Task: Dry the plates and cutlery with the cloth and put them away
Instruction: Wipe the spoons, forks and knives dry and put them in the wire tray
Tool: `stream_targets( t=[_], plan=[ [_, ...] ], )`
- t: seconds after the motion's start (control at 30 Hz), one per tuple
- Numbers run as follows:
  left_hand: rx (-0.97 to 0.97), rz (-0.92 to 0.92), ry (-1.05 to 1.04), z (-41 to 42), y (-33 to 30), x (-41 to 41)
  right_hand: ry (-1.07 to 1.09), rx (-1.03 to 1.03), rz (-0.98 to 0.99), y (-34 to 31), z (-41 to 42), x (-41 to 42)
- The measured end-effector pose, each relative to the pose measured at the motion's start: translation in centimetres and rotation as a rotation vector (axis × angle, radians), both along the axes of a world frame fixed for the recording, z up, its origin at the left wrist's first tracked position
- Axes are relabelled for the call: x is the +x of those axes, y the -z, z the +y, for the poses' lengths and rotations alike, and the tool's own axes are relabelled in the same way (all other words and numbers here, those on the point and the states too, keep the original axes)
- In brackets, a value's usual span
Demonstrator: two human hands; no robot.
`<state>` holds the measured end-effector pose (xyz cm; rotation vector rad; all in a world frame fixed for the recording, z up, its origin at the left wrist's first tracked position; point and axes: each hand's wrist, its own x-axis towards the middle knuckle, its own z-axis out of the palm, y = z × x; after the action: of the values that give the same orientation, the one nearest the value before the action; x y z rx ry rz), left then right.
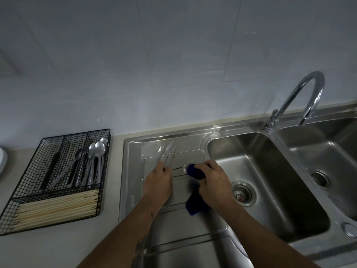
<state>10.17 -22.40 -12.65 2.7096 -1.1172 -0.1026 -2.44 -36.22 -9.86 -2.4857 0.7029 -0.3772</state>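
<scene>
At frame centre, the left hand [158,182] rests on the steel draining board [135,190], its grip closed on several silver table knives [166,153] fanned toward the wall. Just beside it, the right hand [214,182] clenches a dark blue cloth [195,172]. A black wire cutlery basket [58,176] sits on the counter at left.

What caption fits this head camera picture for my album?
Left hand gathers knives on the sink's draining board while the right hand holds a blue cloth.
</scene>
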Motion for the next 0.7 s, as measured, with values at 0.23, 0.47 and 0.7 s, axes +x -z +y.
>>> stream_targets(
  t=[0.23, 0.47, 0.7],
  plan=[
    [-0.114, -0.016, -0.018, 3.3, 0.0, -1.1, -0.014, -0.130, -0.144, -1.9, 3.9, 2.4],
    [-0.337, -0.024, -0.040, 6.9, -4.0, -0.5, -0.120, -0.421, 0.067, -1.0, 8.8, 2.3],
    [-0.469, -0.023, 0.014, 9.8, -5.5, -0.3, -0.093, -0.525, 0.049, -2.4, 13.4, 2.0]
  ],
)
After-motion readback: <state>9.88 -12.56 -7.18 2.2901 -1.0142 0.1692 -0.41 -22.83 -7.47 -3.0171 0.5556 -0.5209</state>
